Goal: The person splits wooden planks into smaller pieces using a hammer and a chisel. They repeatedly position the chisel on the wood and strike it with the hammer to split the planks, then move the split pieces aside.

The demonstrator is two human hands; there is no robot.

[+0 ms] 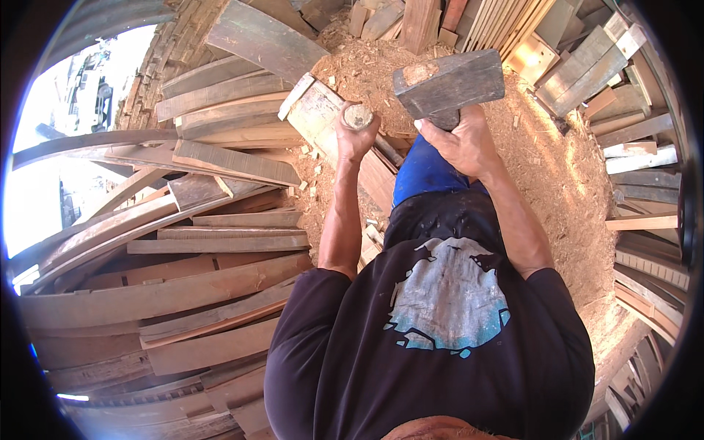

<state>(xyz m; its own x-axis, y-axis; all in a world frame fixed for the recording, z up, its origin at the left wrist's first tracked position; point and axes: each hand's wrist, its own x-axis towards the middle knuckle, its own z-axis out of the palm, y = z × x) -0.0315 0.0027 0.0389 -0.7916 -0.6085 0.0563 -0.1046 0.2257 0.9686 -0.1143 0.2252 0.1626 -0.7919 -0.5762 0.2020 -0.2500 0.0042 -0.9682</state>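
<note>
My left hand (355, 144) is closed around a round wooden tool handle (358, 116), whose pale, worn butt end faces up. Whatever is below that handle is hidden by my fist. In my right hand (473, 150) is a mallet (451, 82) with a large, dark, block-shaped wooden head, scuffed on its upper face. The mallet head is raised to the right of the tool handle and apart from it. Under and beside my left hand lies a pale wooden board (317, 111), with a short light strip across its far end.
Wood shavings and chips cover the ground (557, 191). Curved and straight planks (169, 293) are stacked along the left. More offcuts (587, 66) and boards (649, 220) line the far side and the right. A large curved plank (264, 37) lies at the back.
</note>
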